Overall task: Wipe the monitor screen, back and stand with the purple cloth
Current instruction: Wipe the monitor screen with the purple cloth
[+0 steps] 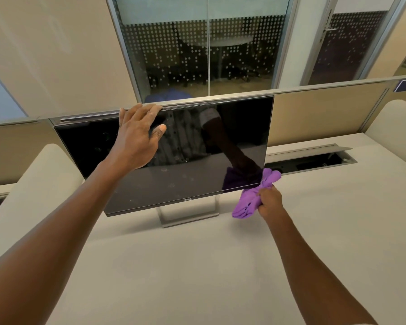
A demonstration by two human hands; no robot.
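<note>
Two bare hands work at the monitor (174, 146), which stands on its silver stand (188, 213) on the pale desk (197, 266), its dark screen facing us and tilted a little. We see the left hand (136, 134) laid against the upper left part of the screen, fingers straight and spread, fingertips reaching the top edge, thumb out to the side; it holds nothing. We see the right hand (270, 202) just beside the lower right corner of the monitor, fingers curled tight round the bunched purple cloth (256, 198). One end of the cloth touches that corner; the other hangs below the fist. Smudges dot the screen's lower half.
</note>
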